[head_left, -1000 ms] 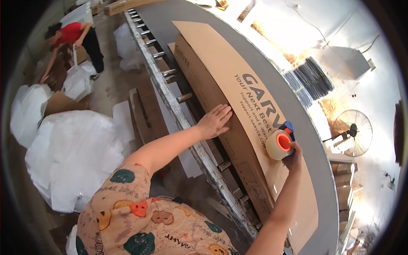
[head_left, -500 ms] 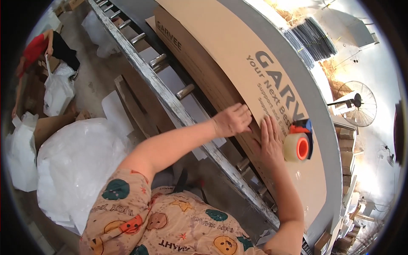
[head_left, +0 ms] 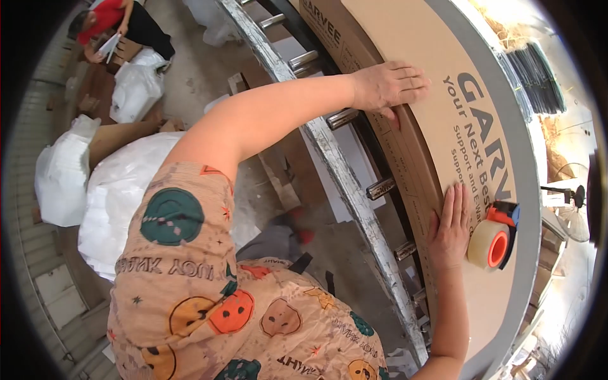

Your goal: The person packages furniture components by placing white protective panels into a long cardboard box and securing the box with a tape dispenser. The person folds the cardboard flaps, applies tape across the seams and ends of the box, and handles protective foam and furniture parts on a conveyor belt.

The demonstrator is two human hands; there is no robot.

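A long brown cardboard box (head_left: 405, 38) with dark print lies on a grey table (head_left: 538, 209). My left hand (head_left: 389, 85) presses flat on its top near the left edge, thumb curled over the side. Farther along the same box, my right hand (head_left: 449, 228) lies palm down with its fingers spread. A tape dispenser (head_left: 494, 237) with an orange core and a roll of clear tape rests on the box, just right of my right hand and touching its outer edge. Neither hand grips it.
A metal roller rail (head_left: 342, 171) runs diagonally beside the box. White plastic bags (head_left: 120, 196) and cardboard pieces lie on the floor at left. Another person in a red top (head_left: 101, 22) bends over boxes at the top left. A fan (head_left: 573, 215) stands at right.
My right hand let go of the tape dispenser it held a second ago and now lies flat beside it. My left hand stays pressed on the box, and the view has shifted along it.
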